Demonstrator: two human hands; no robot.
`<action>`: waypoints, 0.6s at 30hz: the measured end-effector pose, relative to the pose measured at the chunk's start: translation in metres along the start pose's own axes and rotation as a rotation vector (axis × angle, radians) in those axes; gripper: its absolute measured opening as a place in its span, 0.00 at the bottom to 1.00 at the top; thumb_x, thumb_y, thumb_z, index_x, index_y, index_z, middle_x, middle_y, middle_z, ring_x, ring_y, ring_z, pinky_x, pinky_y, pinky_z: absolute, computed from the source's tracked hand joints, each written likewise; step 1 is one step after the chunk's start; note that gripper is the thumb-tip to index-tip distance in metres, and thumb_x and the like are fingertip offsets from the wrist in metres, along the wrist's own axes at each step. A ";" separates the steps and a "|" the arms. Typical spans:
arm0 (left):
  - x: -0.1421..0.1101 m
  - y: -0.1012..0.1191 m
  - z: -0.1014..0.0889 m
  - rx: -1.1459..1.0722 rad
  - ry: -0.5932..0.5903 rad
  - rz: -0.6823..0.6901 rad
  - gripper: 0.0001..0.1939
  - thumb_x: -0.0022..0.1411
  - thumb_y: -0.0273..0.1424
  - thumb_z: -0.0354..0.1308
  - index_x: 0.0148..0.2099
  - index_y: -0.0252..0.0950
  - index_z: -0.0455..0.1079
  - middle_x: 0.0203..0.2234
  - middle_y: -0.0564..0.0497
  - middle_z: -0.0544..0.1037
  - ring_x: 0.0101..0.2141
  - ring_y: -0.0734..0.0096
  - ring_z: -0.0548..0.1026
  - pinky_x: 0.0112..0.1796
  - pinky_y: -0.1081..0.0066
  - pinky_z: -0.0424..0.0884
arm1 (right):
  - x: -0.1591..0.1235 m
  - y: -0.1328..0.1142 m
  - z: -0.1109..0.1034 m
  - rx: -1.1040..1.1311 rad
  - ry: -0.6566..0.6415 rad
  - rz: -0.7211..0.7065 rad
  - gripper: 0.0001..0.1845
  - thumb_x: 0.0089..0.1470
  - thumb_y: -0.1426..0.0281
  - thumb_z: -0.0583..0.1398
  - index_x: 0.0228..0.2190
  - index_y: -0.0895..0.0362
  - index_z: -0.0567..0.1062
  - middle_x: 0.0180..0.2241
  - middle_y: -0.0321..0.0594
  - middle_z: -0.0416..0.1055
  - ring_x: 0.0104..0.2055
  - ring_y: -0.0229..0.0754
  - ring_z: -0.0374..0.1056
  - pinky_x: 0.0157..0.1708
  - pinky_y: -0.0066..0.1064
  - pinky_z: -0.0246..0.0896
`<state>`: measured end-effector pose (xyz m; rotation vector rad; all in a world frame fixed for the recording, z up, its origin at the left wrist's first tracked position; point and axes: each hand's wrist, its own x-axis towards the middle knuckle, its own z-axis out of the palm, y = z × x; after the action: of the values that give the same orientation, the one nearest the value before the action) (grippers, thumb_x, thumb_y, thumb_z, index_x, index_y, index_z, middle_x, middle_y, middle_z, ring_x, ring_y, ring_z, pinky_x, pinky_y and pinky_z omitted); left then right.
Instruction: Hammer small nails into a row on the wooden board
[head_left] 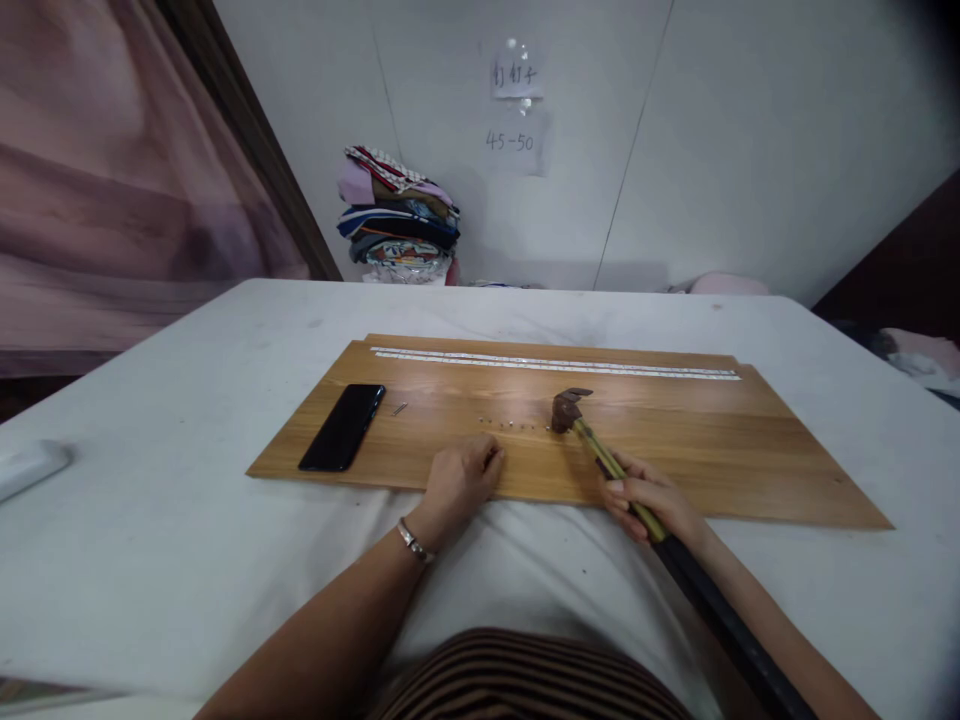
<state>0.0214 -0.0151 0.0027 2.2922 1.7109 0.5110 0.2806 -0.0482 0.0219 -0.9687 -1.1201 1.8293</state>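
My right hand (pixel 649 497) is wrapped around the handle of a claw hammer (pixel 600 450). The rusty hammer head is at the right end of a row of several small nails (pixel 511 424) in a wooden board (pixel 675 430); whether it touches one I cannot tell. My left hand (pixel 463 474) rests at the board's near edge, just below the row, fingers curled closed. Anything inside those fingers is hidden. A few loose nails (pixel 400 409) lie farther left on the board.
A black phone (pixel 343 427) lies on the board's left part. Two white measuring strips (pixel 555 364) run along its far side. The board lies on a white-covered table (pixel 165 550). Folded clothes (pixel 401 220) are stacked beyond, by a wall with paper notes (pixel 516 140).
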 end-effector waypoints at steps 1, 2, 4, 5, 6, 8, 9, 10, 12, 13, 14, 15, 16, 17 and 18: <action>0.000 0.000 0.000 -0.001 0.001 0.000 0.09 0.64 0.34 0.48 0.33 0.38 0.67 0.29 0.52 0.76 0.32 0.71 0.72 0.31 0.73 0.60 | 0.000 0.000 0.000 -0.004 0.004 0.002 0.11 0.46 0.65 0.61 0.27 0.55 0.63 0.14 0.25 0.60 0.07 0.27 0.50 0.06 0.18 0.48; 0.000 0.000 0.000 0.001 0.004 0.001 0.09 0.64 0.33 0.48 0.33 0.38 0.67 0.29 0.52 0.76 0.32 0.71 0.71 0.31 0.73 0.60 | -0.001 0.000 0.000 -0.005 0.011 0.000 0.11 0.46 0.65 0.61 0.28 0.55 0.63 0.14 0.25 0.60 0.07 0.27 0.50 0.06 0.18 0.48; 0.000 -0.001 0.000 0.006 0.009 0.007 0.09 0.64 0.33 0.48 0.32 0.38 0.66 0.28 0.52 0.75 0.31 0.71 0.71 0.31 0.73 0.60 | -0.002 0.000 0.000 -0.001 0.025 -0.004 0.12 0.46 0.65 0.62 0.29 0.55 0.64 0.15 0.25 0.60 0.08 0.27 0.50 0.06 0.18 0.48; 0.000 -0.001 0.000 0.007 0.010 0.012 0.09 0.64 0.33 0.48 0.32 0.38 0.66 0.28 0.52 0.75 0.31 0.71 0.71 0.31 0.73 0.59 | -0.003 0.000 0.000 0.001 0.030 -0.004 0.12 0.46 0.65 0.62 0.29 0.55 0.64 0.16 0.25 0.60 0.08 0.27 0.50 0.06 0.18 0.48; 0.000 -0.001 0.001 0.009 0.011 0.016 0.09 0.64 0.33 0.48 0.32 0.38 0.66 0.28 0.52 0.75 0.31 0.71 0.71 0.31 0.73 0.59 | -0.004 0.000 0.000 -0.001 0.030 -0.003 0.12 0.46 0.65 0.62 0.29 0.55 0.64 0.16 0.25 0.60 0.08 0.26 0.50 0.06 0.18 0.49; -0.001 -0.001 0.000 0.014 0.010 0.011 0.09 0.64 0.33 0.48 0.32 0.38 0.66 0.28 0.52 0.75 0.31 0.71 0.71 0.31 0.73 0.59 | -0.004 0.000 -0.001 -0.013 0.022 -0.003 0.12 0.47 0.64 0.62 0.28 0.55 0.64 0.15 0.25 0.60 0.08 0.26 0.49 0.06 0.18 0.48; -0.001 0.000 0.000 0.018 0.009 0.004 0.09 0.64 0.34 0.48 0.32 0.38 0.66 0.28 0.52 0.75 0.31 0.71 0.71 0.31 0.73 0.60 | -0.004 0.000 -0.001 -0.020 0.015 -0.002 0.12 0.47 0.64 0.62 0.28 0.55 0.64 0.15 0.25 0.60 0.08 0.26 0.49 0.06 0.18 0.48; -0.001 0.000 0.000 0.021 0.006 -0.001 0.09 0.64 0.34 0.48 0.32 0.38 0.66 0.28 0.52 0.75 0.31 0.71 0.71 0.31 0.73 0.60 | -0.004 0.001 -0.001 -0.025 0.010 -0.003 0.12 0.48 0.63 0.61 0.27 0.55 0.64 0.14 0.25 0.59 0.07 0.26 0.48 0.06 0.18 0.48; -0.001 0.000 0.000 0.022 -0.001 0.000 0.09 0.64 0.34 0.48 0.33 0.38 0.67 0.28 0.52 0.75 0.31 0.71 0.71 0.31 0.73 0.60 | -0.003 0.001 -0.002 -0.030 0.005 -0.004 0.12 0.48 0.63 0.61 0.27 0.55 0.63 0.14 0.25 0.59 0.07 0.26 0.48 0.06 0.18 0.47; -0.001 0.000 0.000 0.022 -0.002 0.003 0.09 0.64 0.34 0.48 0.33 0.38 0.67 0.29 0.52 0.75 0.31 0.71 0.71 0.31 0.73 0.60 | -0.003 0.002 -0.002 -0.032 0.005 0.000 0.12 0.48 0.63 0.61 0.26 0.55 0.63 0.14 0.25 0.59 0.07 0.26 0.48 0.06 0.18 0.47; -0.001 0.001 0.000 0.023 -0.002 0.004 0.09 0.64 0.34 0.48 0.33 0.38 0.67 0.29 0.52 0.75 0.31 0.71 0.71 0.31 0.73 0.60 | -0.003 0.002 -0.002 -0.032 0.005 0.004 0.12 0.48 0.63 0.61 0.26 0.55 0.63 0.14 0.25 0.59 0.07 0.26 0.48 0.06 0.18 0.47; -0.002 0.001 0.000 0.025 0.000 0.003 0.09 0.64 0.34 0.49 0.33 0.38 0.67 0.29 0.52 0.75 0.31 0.71 0.71 0.31 0.73 0.60 | -0.002 0.002 -0.002 -0.030 0.006 0.007 0.12 0.48 0.64 0.61 0.26 0.55 0.63 0.14 0.25 0.59 0.07 0.26 0.48 0.06 0.18 0.47; -0.001 0.001 0.000 0.027 0.002 0.001 0.09 0.64 0.34 0.49 0.33 0.38 0.67 0.28 0.52 0.75 0.31 0.71 0.71 0.31 0.73 0.59 | -0.002 0.002 -0.003 -0.029 0.007 0.008 0.12 0.48 0.64 0.61 0.26 0.55 0.63 0.14 0.25 0.59 0.08 0.26 0.48 0.06 0.18 0.47; -0.001 0.001 0.000 0.029 0.005 0.002 0.10 0.64 0.34 0.48 0.33 0.38 0.67 0.28 0.52 0.75 0.31 0.71 0.71 0.31 0.73 0.59 | -0.002 0.002 -0.003 -0.029 0.005 0.007 0.12 0.48 0.64 0.61 0.26 0.55 0.63 0.14 0.25 0.59 0.07 0.26 0.48 0.06 0.18 0.47; -0.001 0.000 0.000 0.029 0.007 0.007 0.10 0.64 0.34 0.48 0.32 0.38 0.67 0.28 0.52 0.75 0.30 0.71 0.71 0.31 0.73 0.59 | -0.002 0.002 -0.002 -0.030 0.002 0.007 0.12 0.48 0.64 0.61 0.26 0.55 0.63 0.14 0.25 0.59 0.07 0.26 0.48 0.06 0.18 0.47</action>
<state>0.0214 -0.0166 0.0029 2.3200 1.7250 0.4991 0.2830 -0.0496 0.0194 -0.9926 -1.1473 1.8211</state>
